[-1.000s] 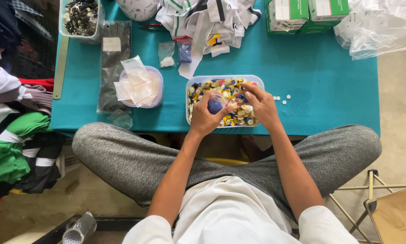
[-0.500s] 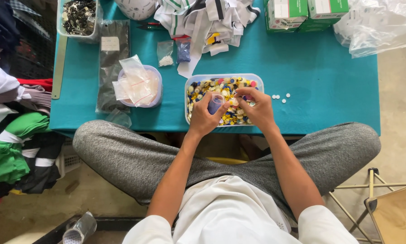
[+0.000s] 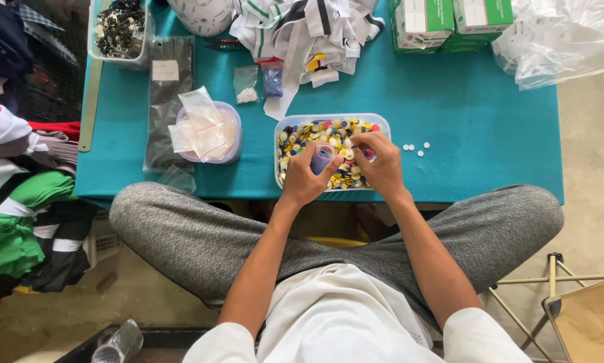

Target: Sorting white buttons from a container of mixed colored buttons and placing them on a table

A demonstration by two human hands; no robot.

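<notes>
The left hand's grip [image 3: 304,179] holds a small bag [image 3: 321,160] over the tray of buttons [image 3: 376,122], with the right hand's grip [image 3: 377,161] just beside it on the right, also over the tray. Right of both grips, a few loose buttons [image 3: 414,147] lie on the tabletop [image 3: 477,128]; left of them stands a round tub [image 3: 229,132] with small packets [image 3: 198,124] in it. Behind the grips lie a heap of fabric strips [image 3: 302,27] and, further right, boxes [image 3: 450,20].
</notes>
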